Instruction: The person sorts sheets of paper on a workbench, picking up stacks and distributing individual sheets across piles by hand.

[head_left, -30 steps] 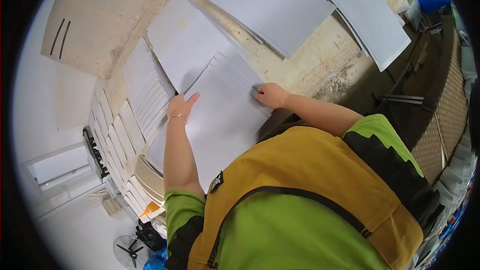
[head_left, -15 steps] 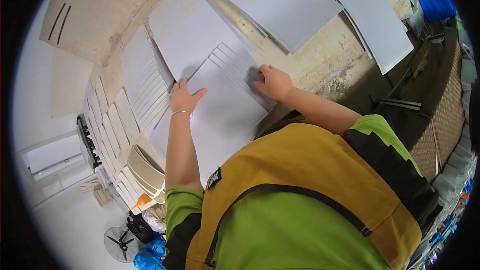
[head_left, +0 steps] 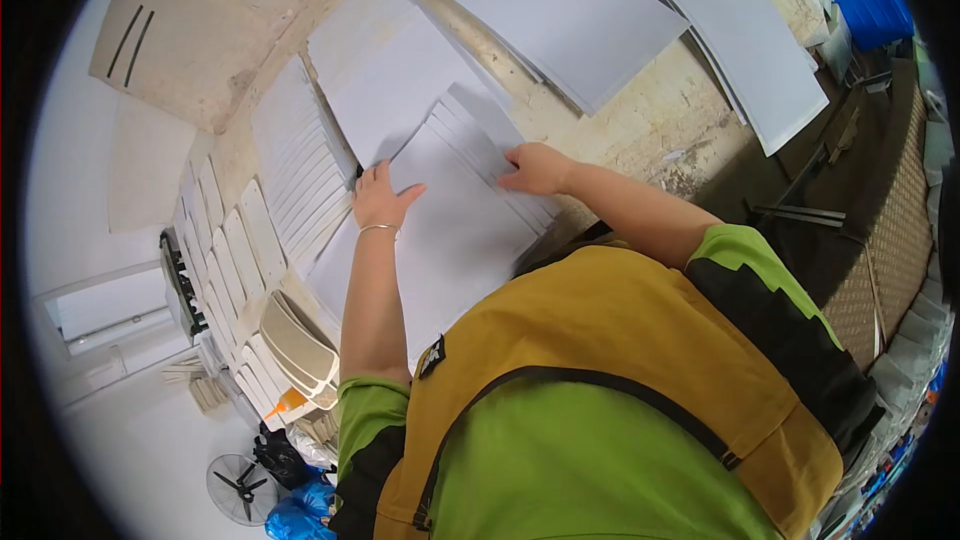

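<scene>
A stack of large white sheets [head_left: 440, 240] lies on the worktable in front of me, its far edges staggered in narrow strips. My left hand [head_left: 380, 198] rests on the stack's left edge, open, with the thumb spread over the top sheet. At the right edge, my right hand [head_left: 537, 170] touches the staggered strips with thumb and forefinger apart; its other fingers are partly hidden. Beyond the stack lies another large white sheet [head_left: 385, 60]. Left of my left hand is a row of overlapping white strips [head_left: 290, 155].
More white sheets [head_left: 560, 20] lie farther along the worn tabletop [head_left: 640, 135], with another pile [head_left: 740, 40] overhanging its edge. Curved pale pieces [head_left: 300, 340] and an orange-tipped bottle [head_left: 288, 403] sit at left. A blue bin [head_left: 873, 8] stands far right; a fan [head_left: 242, 488] stands lower left.
My right hand has moved slightly left and down, onto the strips. The strips at the far end of the stack now lie closer together. My left hand stays on the left edge.
</scene>
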Available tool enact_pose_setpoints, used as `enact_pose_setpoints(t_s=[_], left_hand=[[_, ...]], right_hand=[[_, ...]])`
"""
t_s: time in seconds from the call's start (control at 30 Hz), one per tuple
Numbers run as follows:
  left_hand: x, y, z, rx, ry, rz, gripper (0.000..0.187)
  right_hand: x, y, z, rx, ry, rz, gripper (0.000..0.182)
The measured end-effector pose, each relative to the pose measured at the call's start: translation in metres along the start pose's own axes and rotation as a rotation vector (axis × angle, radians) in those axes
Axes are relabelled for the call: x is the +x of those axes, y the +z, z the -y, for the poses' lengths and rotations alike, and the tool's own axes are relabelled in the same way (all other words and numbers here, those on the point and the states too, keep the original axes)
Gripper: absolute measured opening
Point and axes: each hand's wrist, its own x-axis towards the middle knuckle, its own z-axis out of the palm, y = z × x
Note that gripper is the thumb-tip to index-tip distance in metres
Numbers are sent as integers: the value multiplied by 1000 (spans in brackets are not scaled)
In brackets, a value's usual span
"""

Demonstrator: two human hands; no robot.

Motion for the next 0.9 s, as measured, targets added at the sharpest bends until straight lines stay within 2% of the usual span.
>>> enact_pose_setpoints(t_s=[0.07,0.13,0.17,0.2,0.27,0.3,0.4,0.43,0.5,0.53,0.57,0.67,0.7,0.77,0.8,0.9], left_hand=[[-1,-1,5,-12,5,-20,80],[0,6,23,17,136,-150,80],[1,8,31,31,202,-215,80],[0,2,33,32,204,-216,80],[-8,-28,35,-278,65,-90,73],[-15,-43,35,-431,-9,-25,70],[-35,-84,30,-418,-39,14,64],[-43,-96,29,-416,-52,31,62],[-67,-111,32,-527,68,-224,57],[-80,-125,30,-476,43,-248,57],[-93,-137,29,-431,20,-272,57],[-139,-147,61,-736,-63,-409,56],[-156,-154,74,-835,-88,-461,57],[-195,-164,118,-651,-129,-735,59],[-230,-177,143,-448,-387,-787,43],[-293,-235,139,-18,-733,-1055,43]], right_hand=[[-5,4,6,-29,-40,32,28],[-12,7,7,299,-638,-31,19],[-15,7,9,298,-638,-31,19],[-20,2,16,405,-653,106,19],[-25,-4,27,620,-675,387,19],[-23,-4,26,625,-676,391,19],[-8,-1,15,942,-448,820,38],[-6,3,14,936,-449,826,38],[-3,15,16,1311,-214,831,40],[0,20,14,1482,-88,813,41],[21,49,-1,1278,-187,713,48],[-1,55,-11,335,-632,239,70],[-4,58,-9,306,-632,242,70],[3,71,1,-622,-638,211,79],[6,69,1,-641,-645,222,79],[11,69,-2,-619,-652,300,82]])
